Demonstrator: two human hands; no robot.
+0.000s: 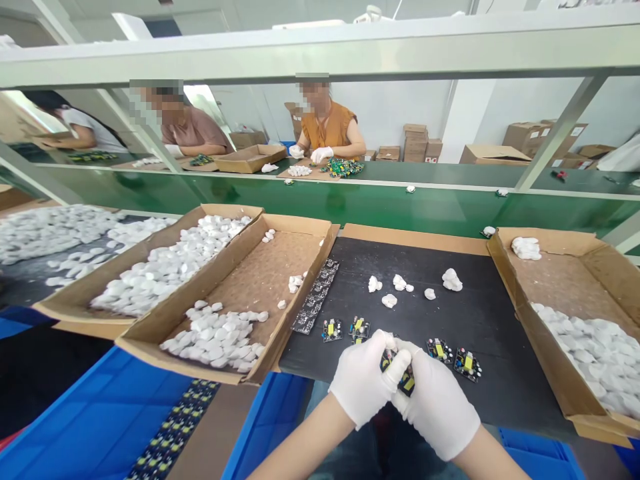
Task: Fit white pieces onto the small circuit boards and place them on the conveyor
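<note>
Between left hand (361, 380) and right hand (439, 403), circuit board (407, 383).

So the left hand (361, 379) and right hand (443, 403), both in white gloves, are pinched together around at least one small circuit board (407, 384) over the black tabletop (495, 313). Just past them are some loose white lumps (389, 301), with more boards (468, 364) on either side. Cardboard trays (257, 270) of white pieces (215, 337) flank the hands left and right.
</note>
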